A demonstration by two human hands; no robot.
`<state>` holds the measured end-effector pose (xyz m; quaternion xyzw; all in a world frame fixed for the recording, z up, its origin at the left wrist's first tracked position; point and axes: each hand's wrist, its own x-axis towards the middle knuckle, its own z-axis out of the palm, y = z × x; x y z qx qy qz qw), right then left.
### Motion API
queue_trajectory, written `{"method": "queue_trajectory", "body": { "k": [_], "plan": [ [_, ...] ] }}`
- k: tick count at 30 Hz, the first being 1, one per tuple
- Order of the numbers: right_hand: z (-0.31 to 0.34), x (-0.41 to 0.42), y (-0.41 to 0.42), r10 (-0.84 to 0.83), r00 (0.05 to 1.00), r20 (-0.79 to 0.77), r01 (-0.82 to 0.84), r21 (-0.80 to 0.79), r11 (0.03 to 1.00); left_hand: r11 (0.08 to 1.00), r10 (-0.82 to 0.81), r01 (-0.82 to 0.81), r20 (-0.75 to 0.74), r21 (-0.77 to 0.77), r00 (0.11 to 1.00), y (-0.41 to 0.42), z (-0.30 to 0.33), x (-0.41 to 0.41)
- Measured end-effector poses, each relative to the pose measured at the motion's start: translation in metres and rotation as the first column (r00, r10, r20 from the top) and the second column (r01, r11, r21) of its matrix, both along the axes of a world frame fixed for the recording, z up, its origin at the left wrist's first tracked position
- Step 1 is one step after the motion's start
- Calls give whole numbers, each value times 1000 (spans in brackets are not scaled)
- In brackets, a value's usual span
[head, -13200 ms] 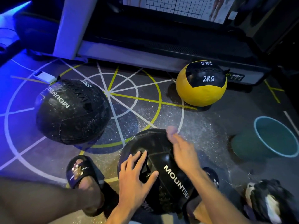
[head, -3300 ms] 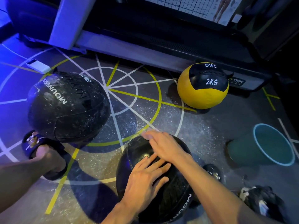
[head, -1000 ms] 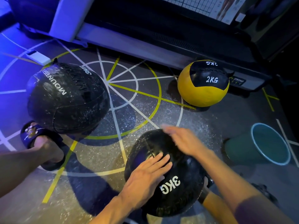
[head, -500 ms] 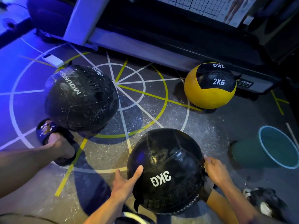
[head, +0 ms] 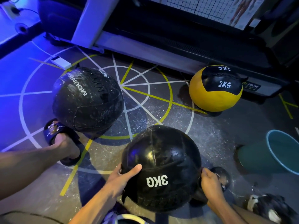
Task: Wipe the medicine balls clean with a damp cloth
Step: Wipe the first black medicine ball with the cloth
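With left hand [head: 120, 178] and right hand [head: 210, 183] fingers [head: 204, 173] grasping the black ball [head: 161, 167], turn its dusty underside up between them before wiping.

A dark speckled floor [head: 210, 136] is marked with white and yellow circles and radiating lines [head: 129, 88]. Beyond the hands, a treadmill base [head: 161, 50] is set along the back. Blue light [head: 19, 75] is cast across the floor far left of the hands.
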<state>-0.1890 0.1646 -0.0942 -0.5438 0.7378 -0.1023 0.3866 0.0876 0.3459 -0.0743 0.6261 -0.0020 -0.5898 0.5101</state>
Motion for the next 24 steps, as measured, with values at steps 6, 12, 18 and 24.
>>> {"method": "queue_trajectory", "body": {
  "k": [6,12,18,24],
  "plan": [
    [-31,38,35,87,974,207,-128,193,973,995,-24,53,314,-86,949,-2,-4,65],
    [-8,38,0,16,949,316,-28,34,999,995,-69,92,395,-39,916,-12,-9,59],
    [35,92,0,-2,962,274,25,-78,997,980,-133,195,561,-50,817,-16,-1,36],
    [82,191,27,685,689,-238,-717,-366,594,972,-179,234,641,-1,747,-18,-4,31]
  ]
}}
